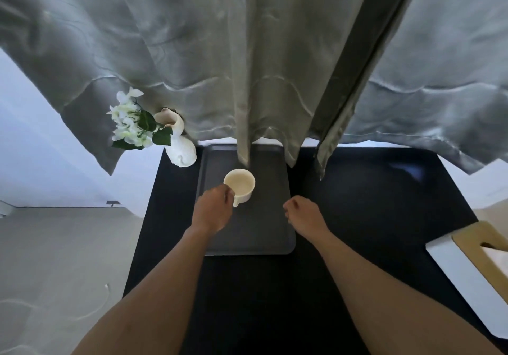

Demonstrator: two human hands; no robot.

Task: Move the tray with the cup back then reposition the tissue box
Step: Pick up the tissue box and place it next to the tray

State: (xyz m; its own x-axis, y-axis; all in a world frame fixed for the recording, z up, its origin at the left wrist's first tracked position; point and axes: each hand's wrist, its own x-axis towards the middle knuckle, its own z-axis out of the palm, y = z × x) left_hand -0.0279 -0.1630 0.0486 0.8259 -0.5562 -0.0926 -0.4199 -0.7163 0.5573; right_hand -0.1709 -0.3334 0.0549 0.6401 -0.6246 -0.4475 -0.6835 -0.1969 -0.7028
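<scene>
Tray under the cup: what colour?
Dark grey tray, plain, no pattern, on the black table. Head view, the only one, shows it.

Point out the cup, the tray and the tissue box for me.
cup (242,183): head view, on the inside of the bowl.
tray (264,225): head view, on the bare floor between the hands.
tissue box (456,269): head view, on the white side wall.

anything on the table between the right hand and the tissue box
No. In the head view, only bare black tabletop lies between the right hand and the tissue box at the table's right edge.
</scene>
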